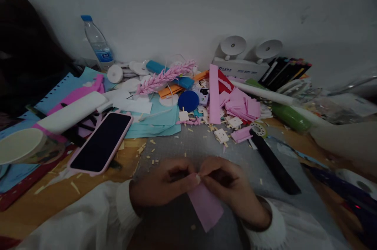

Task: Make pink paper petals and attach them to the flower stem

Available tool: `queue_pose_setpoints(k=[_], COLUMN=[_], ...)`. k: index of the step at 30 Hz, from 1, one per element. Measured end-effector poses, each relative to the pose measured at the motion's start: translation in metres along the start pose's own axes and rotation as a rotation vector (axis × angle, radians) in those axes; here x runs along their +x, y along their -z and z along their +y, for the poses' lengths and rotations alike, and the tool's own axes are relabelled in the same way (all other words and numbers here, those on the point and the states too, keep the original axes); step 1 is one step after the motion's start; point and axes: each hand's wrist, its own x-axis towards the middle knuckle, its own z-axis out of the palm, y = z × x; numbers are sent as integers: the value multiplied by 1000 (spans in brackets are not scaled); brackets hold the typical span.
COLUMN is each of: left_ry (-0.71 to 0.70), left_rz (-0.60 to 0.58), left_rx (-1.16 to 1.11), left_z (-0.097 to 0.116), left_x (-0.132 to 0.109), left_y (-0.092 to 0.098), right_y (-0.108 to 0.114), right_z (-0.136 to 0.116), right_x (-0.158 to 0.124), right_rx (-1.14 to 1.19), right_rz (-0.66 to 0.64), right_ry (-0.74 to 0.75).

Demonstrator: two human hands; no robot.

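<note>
Near the front of the grey mat, my left hand [171,181] and my right hand [226,183] meet fingertip to fingertip. Both pinch the upper end of a pink paper strip [207,208], which hangs down towards me between them. Whether its pinched end is folded or rolled is hidden by the fingers. Past my hands, a long pink strip [215,95] lies by a pile of cut pink paper pieces [243,104]. To the right of my right hand rests a black-handled tool [275,163] with a round, pale yellow-green head.
A phone [101,142] in a pink case lies on the left, beside a paper cup [23,146]. Behind are a water bottle [98,42], teal paper sheets [156,122], a braided pink paper piece [167,76] and a white box [241,68]. Small scraps litter the grey mat [188,144].
</note>
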Motion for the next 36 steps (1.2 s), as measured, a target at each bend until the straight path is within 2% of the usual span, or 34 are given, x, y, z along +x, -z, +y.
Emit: queue_pose_setpoints(k=[6,12,14,21,25,28,31,36], left_ry=[-41,36,38,-92,-209,-276,-292,-297], left_rz=[57,30,45,97,133,163,168,155], left_rx=[167,-147,-179,51,171,235,252,214], left_z=[-5,-2,-2,-6,-4,-5,-7,-8], left_x=[-1,0,1,0,-1,0,1,1], left_y=[0,0,1,2,2,2,3,4], right_y=[2,4,4,4,1,-2,-4,-2], right_z=[0,-8,-9,-8,-8,-6,-5,-7], right_x=[0,2,2,-1,-3,-3,-2,1], right_rx=[-102,-260,-270,-251,-136,-12,23,46], right_rz=[-27,-80,-87,-106,-95,-52,-38,-50], right_ry=[82,224,242,217,141,-5,-129,-228])
